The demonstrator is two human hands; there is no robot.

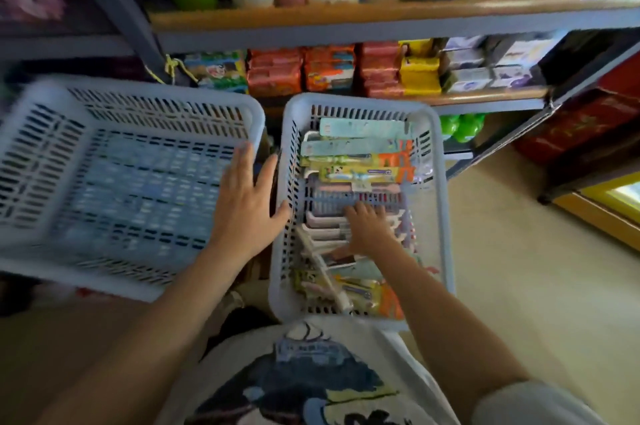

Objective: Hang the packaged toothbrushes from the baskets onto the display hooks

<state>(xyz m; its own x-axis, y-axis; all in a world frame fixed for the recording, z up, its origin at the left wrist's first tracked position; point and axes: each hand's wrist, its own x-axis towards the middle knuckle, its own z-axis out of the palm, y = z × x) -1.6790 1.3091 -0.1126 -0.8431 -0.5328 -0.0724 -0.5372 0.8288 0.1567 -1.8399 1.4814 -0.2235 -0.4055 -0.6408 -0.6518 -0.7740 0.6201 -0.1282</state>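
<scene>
Grey right basket, centre frame, full of packaged toothbrushes; right hand spread flat over them, gripping nothing; left hand flat, bracing left basket (blurred). Picking stage: next, pinch one pack.

My one camera sits on my head, looking forward and steeply down, close over both forearms and my shirt at the bottom edge. It faces the shelves ahead, with the two baskets near below and floor on my right.
</scene>
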